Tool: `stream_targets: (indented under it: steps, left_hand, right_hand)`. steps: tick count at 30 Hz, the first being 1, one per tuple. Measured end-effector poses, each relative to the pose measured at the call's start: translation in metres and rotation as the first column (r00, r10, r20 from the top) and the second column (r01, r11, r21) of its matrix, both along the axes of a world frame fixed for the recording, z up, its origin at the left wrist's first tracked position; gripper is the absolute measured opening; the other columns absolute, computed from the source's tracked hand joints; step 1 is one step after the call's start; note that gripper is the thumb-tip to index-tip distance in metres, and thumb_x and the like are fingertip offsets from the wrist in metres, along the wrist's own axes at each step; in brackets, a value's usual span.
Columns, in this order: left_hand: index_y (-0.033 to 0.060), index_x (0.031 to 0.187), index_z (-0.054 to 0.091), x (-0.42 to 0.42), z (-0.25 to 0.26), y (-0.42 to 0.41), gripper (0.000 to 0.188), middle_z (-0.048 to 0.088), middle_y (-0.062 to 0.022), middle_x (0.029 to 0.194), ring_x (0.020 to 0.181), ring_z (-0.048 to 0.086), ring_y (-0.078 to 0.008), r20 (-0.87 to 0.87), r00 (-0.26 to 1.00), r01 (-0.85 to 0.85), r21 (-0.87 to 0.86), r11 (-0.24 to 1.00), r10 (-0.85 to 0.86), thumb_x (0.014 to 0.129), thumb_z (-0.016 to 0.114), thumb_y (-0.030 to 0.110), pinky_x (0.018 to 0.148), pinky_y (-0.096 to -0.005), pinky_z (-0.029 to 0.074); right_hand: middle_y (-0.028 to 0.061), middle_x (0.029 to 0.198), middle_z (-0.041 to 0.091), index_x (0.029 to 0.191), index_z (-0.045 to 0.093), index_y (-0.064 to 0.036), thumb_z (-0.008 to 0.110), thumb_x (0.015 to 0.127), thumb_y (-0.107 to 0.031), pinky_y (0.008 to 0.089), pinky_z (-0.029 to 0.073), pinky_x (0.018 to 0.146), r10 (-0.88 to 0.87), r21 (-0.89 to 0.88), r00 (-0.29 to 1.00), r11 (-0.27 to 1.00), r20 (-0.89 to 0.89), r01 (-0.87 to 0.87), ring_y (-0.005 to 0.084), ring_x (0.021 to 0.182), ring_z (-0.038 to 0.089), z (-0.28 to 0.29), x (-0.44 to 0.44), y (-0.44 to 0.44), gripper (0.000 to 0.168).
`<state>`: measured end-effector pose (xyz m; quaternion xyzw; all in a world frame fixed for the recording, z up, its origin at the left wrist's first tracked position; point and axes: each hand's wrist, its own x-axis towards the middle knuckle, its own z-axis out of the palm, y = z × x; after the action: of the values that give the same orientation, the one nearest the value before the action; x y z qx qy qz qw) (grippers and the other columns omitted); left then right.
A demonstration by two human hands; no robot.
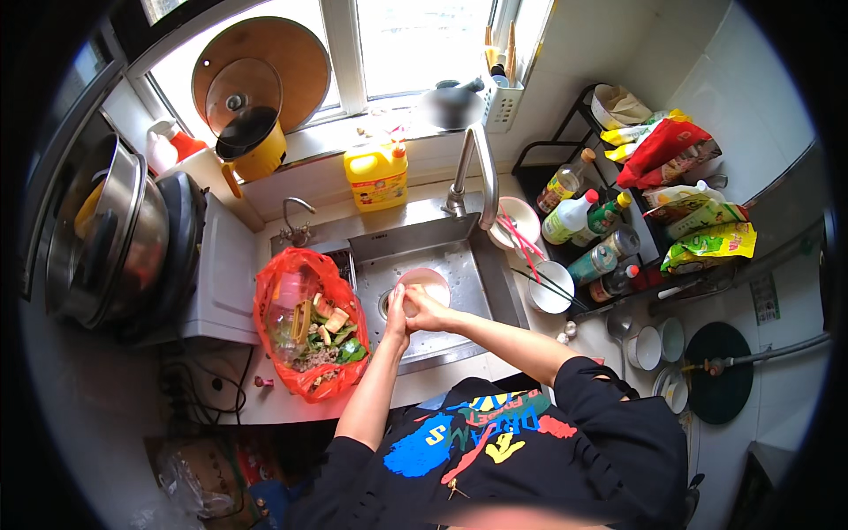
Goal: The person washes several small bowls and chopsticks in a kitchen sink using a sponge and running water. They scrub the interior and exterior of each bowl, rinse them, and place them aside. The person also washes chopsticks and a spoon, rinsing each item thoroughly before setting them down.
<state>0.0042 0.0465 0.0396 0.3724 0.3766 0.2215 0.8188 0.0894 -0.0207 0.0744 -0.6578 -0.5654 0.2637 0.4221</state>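
Both of my hands are over a stainless steel sink (457,265). My left hand (396,313) is at the near left edge of a pink-rimmed bowl (434,283), upright with its fingers pointing towards the window. My right hand (424,310) touches it from the right, above the bowl. Whether either hand grips the bowl or something small between them cannot be made out. Left of the sink stands a red plastic bag (265,331), its mouth spread wide, with food scraps and a clear plastic bottle inside. The metal faucet (487,172) arches over the sink's far right corner.
A yellow jug (375,179) stands behind the sink. On the right are a bowl with pink chopsticks (523,212), a white bowl (551,295) with dark chopsticks, garlic bulbs (566,331) and a black rack (550,146) with bottles. Steel basins (139,245) are stacked at left.
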Motion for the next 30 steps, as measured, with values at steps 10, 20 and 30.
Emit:
stream_targets:
  steps: [10, 20, 30]
  left_hand:
    - [0.0135, 0.134, 0.044, -0.013, -0.025, 0.031, 0.056, 0.06, -0.0116, 0.12, 0.108, 0.06, -0.0285, 0.07, 0.905, 0.426, -0.188, 0.885, -0.42, 0.094, 0.037, 0.052, 0.08, -0.0464, 0.054]
    - [0.0123, 0.131, 0.041, 0.0, -0.018, -0.009, 0.051, 0.049, -0.0056, 0.126, 0.118, 0.049, -0.0217, -0.041, 0.999, 0.008, 0.009, 1.0, -0.008, 0.094, 0.047, 0.047, 0.092, -0.0377, 0.046]
    - [0.013, 0.134, 0.044, 0.001, -0.007, 0.02, 0.049, 0.054, -0.0108, 0.129, 0.115, 0.055, -0.0271, 0.027, 0.976, 0.217, -0.116, 0.969, -0.215, 0.097, 0.037, 0.044, 0.086, -0.0439, 0.051]
  right_hand:
    - [0.0206, 0.09, 0.063, 0.089, 0.058, -0.004, 0.054, 0.076, -0.002, 0.0478, 0.048, 0.076, 0.419, -0.383, 0.828, 0.882, 0.372, -0.274, 0.0413, 0.086, 0.06, 0.014, 0.024, -0.03, 0.014]
    - [0.0233, 0.096, 0.063, 0.097, 0.058, 0.001, 0.067, 0.065, -0.006, 0.0447, 0.048, 0.079, 0.089, -0.044, 0.996, 0.995, -0.026, -0.091, 0.0414, 0.09, 0.06, -0.021, 0.006, -0.011, 0.034]
    - [0.0201, 0.093, 0.061, 0.09, 0.057, -0.003, 0.054, 0.076, 0.0, 0.0462, 0.048, 0.077, 0.319, -0.292, 0.843, 0.935, 0.433, -0.203, 0.0399, 0.088, 0.059, -0.01, 0.029, -0.025, 0.015]
